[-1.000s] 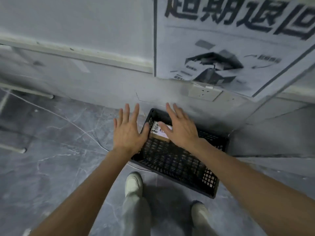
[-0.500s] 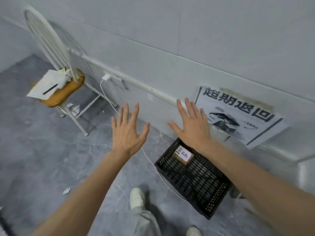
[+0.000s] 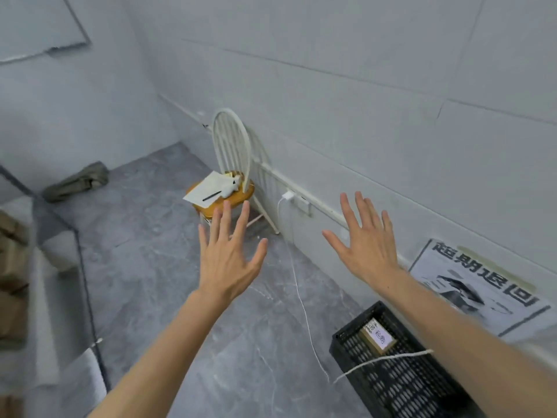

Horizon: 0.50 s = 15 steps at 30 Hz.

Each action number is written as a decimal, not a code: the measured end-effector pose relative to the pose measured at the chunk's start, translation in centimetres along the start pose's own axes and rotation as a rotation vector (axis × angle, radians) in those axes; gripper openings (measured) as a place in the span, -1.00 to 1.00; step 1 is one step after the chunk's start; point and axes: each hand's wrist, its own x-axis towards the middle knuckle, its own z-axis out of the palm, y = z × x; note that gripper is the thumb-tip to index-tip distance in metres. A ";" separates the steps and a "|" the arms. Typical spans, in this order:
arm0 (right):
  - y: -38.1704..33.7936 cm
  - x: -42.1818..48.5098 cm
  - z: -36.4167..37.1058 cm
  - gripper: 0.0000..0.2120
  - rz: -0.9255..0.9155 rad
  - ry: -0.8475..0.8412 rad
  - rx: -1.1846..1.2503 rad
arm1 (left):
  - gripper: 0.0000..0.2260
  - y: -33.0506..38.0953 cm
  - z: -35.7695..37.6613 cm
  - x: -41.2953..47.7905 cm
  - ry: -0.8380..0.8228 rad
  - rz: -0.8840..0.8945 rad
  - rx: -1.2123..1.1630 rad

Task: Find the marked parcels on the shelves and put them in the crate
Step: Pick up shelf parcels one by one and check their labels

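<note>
Over floor (image 3: 144, 254), left hand (image 3: 229, 263), right hand (image 3: 367, 251) splayed

**A:** Where does the head view look from?

**B:** From the person's head, well above the floor (image 3: 168, 267), facing forward and down toward the wall (image 3: 331, 101).

**A:** How near is it?

**B:** The left hand (image 3: 229, 260) and right hand (image 3: 366, 245) are close. The chair (image 3: 232, 152) is farther off, and the crate (image 3: 404, 387) sits low at the right.

**A:** Any shared part?

**B:** It's the only view.
</note>
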 end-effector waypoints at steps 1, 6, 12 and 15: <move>-1.8 0.5 -1.0 -0.23 -0.023 0.020 0.003 | -0.31 -1.0 -1.9 -0.4 0.022 -0.002 0.011; -14.2 2.5 -6.4 -0.22 -0.169 0.115 0.066 | -0.32 -7.6 -12.9 -3.7 0.171 -0.145 0.015; -29.5 2.9 -10.5 -0.21 -0.388 0.197 0.170 | -0.31 -15.5 -24.4 -9.8 0.342 -0.310 0.125; -36.7 1.2 -11.6 -0.21 -0.514 0.202 0.253 | -0.31 -18.6 -29.3 -14.0 0.428 -0.420 0.176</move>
